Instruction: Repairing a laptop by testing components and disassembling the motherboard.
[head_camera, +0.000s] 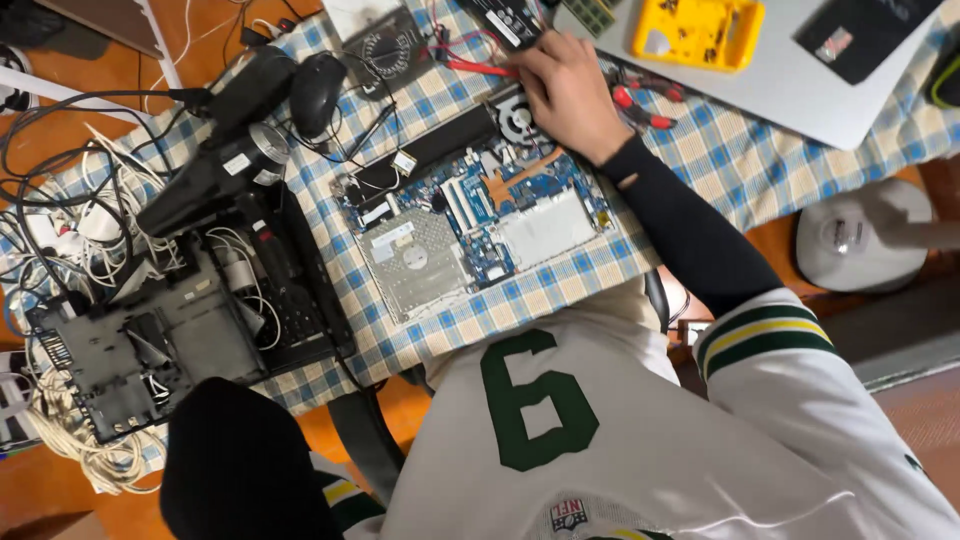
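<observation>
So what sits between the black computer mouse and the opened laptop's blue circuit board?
In the head view, a black bar-shaped part with thin wires lies on the checked cloth between the mouse and the board.

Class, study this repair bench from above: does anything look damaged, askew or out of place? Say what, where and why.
The opened laptop lies askew on the checked cloth, its blue circuit board bare. Left of it, white cables tangle around a black casing. The right hand rests by the fan; the black sleeve has a small hole.
</observation>
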